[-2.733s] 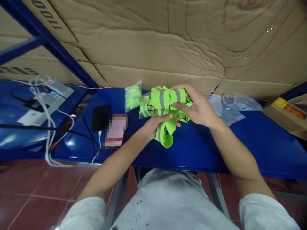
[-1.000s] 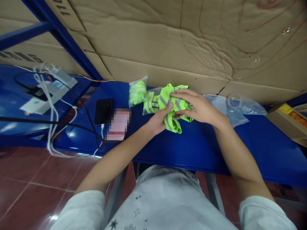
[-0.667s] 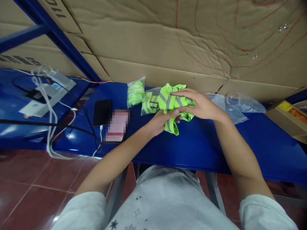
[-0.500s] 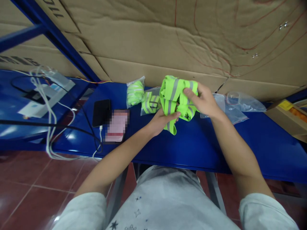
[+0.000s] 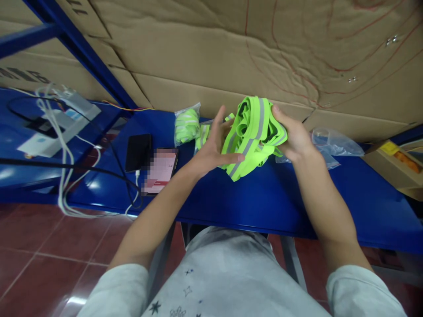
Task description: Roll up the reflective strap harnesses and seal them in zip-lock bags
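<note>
A bundle of neon yellow-green reflective strap (image 5: 253, 136) with grey stripes is held up above the blue table, loosely coiled. My right hand (image 5: 294, 134) grips its right side, thumb near the top and the other fingers mostly hidden behind it. On the left side, my left hand (image 5: 214, 147) is spread wide, its thumb lying across the lower straps and its fingers pointing up, apart. Behind the left hand is a clear bag with similar green strap (image 5: 202, 134), partly covered. Another bagged green bundle (image 5: 187, 125) stands beside it.
To the left lie a black power bank (image 5: 139, 152) and a phone (image 5: 162, 169) with a white cable. A white power strip (image 5: 59, 132) with tangled cords sits further left. Clear plastic bags (image 5: 333, 143) and an open cardboard box (image 5: 393, 165) are at right. Cardboard (image 5: 198, 57) backs the blue table (image 5: 257, 207).
My left hand has let go of the lower strap and spread its fingers. The bundle has turned and is gathered more compactly; the hanging strap end is drawn up. My right hand has shifted slightly right.
</note>
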{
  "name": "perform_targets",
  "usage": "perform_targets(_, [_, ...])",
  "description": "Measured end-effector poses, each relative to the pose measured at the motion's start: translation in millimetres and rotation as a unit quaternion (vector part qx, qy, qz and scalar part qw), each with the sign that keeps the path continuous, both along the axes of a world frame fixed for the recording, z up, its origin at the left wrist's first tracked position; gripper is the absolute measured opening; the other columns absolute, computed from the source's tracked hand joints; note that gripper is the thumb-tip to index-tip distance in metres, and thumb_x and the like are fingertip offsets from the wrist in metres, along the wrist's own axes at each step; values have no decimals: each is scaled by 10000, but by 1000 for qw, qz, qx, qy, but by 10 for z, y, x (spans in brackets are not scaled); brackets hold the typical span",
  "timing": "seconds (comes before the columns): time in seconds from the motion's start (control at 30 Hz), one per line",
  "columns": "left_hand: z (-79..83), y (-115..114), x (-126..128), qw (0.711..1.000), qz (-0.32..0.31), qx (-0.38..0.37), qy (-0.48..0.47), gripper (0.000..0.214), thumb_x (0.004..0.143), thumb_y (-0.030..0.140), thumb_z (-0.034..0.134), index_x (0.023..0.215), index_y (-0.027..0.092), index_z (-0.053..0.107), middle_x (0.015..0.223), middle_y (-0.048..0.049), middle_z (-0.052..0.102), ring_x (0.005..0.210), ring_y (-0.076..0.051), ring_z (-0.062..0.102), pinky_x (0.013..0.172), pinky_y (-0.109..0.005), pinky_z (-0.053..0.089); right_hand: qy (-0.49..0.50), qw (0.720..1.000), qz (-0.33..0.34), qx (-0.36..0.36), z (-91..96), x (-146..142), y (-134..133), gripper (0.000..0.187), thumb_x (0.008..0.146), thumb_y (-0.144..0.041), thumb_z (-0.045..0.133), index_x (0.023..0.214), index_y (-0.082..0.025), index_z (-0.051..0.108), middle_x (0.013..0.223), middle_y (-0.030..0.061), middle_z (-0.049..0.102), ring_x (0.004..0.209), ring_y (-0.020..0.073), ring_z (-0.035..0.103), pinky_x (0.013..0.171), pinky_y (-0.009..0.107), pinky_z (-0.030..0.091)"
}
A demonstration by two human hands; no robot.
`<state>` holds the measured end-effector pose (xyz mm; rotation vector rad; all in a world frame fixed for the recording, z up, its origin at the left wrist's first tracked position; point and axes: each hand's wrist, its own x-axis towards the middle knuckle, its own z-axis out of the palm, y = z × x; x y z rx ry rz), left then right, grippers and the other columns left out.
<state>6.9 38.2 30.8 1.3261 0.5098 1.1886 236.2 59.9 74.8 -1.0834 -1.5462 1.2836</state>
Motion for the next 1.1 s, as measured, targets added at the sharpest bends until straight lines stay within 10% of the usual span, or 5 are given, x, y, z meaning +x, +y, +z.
perform_targets(0.27, [119, 73, 143, 998, 67, -7, 9, 805, 565, 213, 1019, 1294, 245, 680, 1390, -70, 675, 1470, -371, 510, 1223, -453, 425, 19, 997, 21, -67, -61, -168, -84, 696, 938, -794, 512, 1268, -208, 692, 1103, 97, 791, 824, 253, 746, 678, 410, 631])
perform_targets(0.5, [-137, 193, 260, 992, 63, -105, 7, 595, 671, 332, 954, 1190, 210, 690, 1143, -75, 764, 1128, -318, 718, 1025, -452, 555, -178, 963, -143, 141, -225, -143, 2, 702, 993, -796, 416, 1424, -260, 557, 1358, 105, 671, 1321, 298, 635, 1133, 504, 535])
perform_targets(0.73, [-335, 167, 278, 984, 51, -165, -33, 685, 579, 257, 972, 1194, 244, 671, 1142, -67, 785, 1123, -318, 746, 1004, -453, 592, -349, 903, 3, 252, -94, -202, -232, 781, 895, -584, 759, 1572, -291, 502, 1589, 119, 529, 1490, 363, 494, 1253, 577, 414])
perform_targets(1.1, [-270, 229, 128, 962, -78, -256, -60, 356, 869, 419, 767, 1126, 173, 747, 998, -80, 814, 1013, -301, 789, 895, -406, 643, -120, 983, 0, 136, 108, -24, -159, 568, 915, -615, 732, 1384, -296, 698, 1365, 36, 736, 1287, 322, 687, 1102, 511, 583])
